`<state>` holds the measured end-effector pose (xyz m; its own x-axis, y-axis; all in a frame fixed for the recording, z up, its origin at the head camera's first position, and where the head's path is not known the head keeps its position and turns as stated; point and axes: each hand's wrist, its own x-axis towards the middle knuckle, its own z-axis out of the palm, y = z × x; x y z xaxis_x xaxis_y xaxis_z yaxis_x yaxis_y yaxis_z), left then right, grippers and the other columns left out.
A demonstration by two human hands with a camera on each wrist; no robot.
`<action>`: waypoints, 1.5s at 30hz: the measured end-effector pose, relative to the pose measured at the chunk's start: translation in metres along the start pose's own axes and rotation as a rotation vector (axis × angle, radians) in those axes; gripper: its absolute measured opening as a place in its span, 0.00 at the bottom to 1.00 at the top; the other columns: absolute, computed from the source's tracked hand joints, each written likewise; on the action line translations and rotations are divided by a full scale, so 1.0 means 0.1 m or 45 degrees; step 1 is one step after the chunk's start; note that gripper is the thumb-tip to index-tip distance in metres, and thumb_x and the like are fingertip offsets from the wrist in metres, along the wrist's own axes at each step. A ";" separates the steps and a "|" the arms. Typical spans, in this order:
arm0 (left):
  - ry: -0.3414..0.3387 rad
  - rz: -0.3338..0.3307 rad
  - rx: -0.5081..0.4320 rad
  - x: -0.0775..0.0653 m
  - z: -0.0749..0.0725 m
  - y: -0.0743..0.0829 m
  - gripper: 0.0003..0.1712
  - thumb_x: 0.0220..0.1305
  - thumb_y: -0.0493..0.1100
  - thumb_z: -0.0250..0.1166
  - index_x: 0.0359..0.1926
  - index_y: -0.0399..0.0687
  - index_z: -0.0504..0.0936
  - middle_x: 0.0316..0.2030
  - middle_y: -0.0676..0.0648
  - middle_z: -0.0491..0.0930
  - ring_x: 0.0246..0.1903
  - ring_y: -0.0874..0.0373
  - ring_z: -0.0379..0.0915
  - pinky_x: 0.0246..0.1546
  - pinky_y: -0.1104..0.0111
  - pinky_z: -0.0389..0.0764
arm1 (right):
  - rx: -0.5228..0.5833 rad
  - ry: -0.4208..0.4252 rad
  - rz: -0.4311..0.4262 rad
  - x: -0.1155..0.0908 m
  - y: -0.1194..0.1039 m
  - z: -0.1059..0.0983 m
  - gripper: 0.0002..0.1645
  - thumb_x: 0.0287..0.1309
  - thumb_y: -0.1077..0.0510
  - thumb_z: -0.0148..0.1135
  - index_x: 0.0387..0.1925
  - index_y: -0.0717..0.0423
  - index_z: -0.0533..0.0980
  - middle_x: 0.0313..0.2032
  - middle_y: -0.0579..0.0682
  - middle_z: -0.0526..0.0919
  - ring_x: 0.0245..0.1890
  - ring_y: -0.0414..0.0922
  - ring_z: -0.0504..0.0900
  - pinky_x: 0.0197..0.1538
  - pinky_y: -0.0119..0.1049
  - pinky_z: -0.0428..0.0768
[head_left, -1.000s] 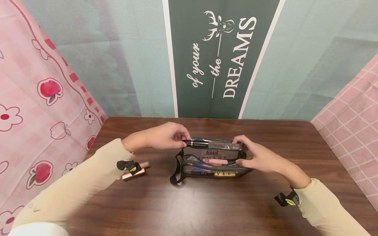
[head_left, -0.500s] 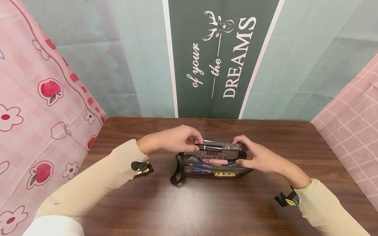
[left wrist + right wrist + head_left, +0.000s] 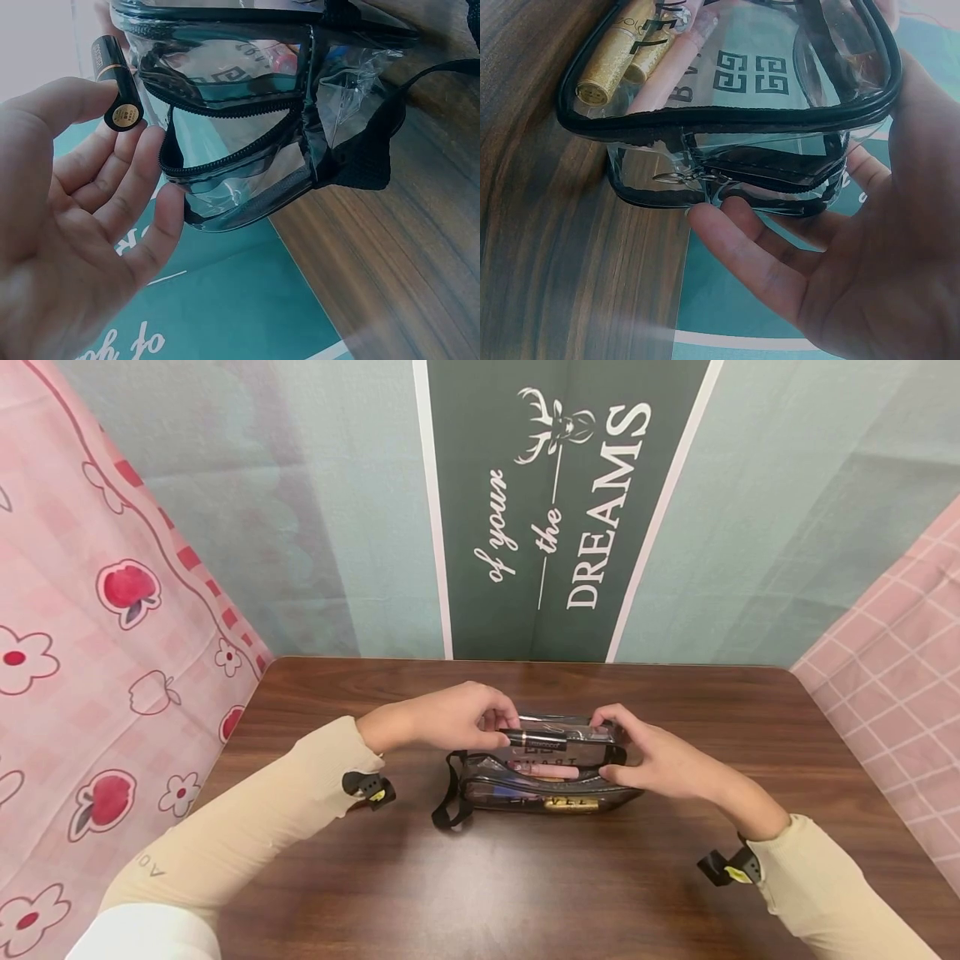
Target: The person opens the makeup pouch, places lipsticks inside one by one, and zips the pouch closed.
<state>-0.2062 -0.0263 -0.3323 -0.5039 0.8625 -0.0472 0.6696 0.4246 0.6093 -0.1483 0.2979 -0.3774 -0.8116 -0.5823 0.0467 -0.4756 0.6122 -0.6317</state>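
Observation:
My left hand (image 3: 472, 714) pinches a black lipstick tube (image 3: 540, 740) with a gold ring between thumb and fingers. The lipstick lies level over the unzipped top of a clear cosmetic bag (image 3: 517, 799) with black trim. In the left wrist view, a round gold label shows on the lipstick's near end (image 3: 125, 115). My right hand (image 3: 660, 760) grips the bag's right end, thumb at the front rim and fingers at the back one, with the mouth spread between them. Inside the bag lie a pink tube (image 3: 551, 771) and glittery gold tubes (image 3: 611, 64).
The bag stands on a brown wooden table (image 3: 525, 885), its black strap (image 3: 448, 802) hanging off the left end. A zipper pull (image 3: 679, 178) dangles at the bag's right end. A printed cloth hangs behind the table, and pink cloths flank it.
My left hand has moved right with the lipstick, from the bag's left end to over its opening. Its forearm now covers the small gold-toned tubes on the table. The right hand has stayed still.

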 end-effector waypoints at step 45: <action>0.043 0.066 -0.091 0.00 -0.02 -0.05 0.09 0.67 0.40 0.67 0.45 0.41 0.84 0.34 0.53 0.82 0.36 0.65 0.76 0.41 0.71 0.79 | -0.008 0.008 -0.009 0.03 0.04 -0.02 0.36 0.57 0.58 0.73 0.60 0.42 0.63 0.41 0.52 0.79 0.37 0.45 0.77 0.34 0.36 0.73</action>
<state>-0.2110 -0.0287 -0.3344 -0.4886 0.8724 0.0118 0.6552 0.3579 0.6653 -0.1530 0.2997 -0.3777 -0.8105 -0.5830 0.0560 -0.4833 0.6118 -0.6262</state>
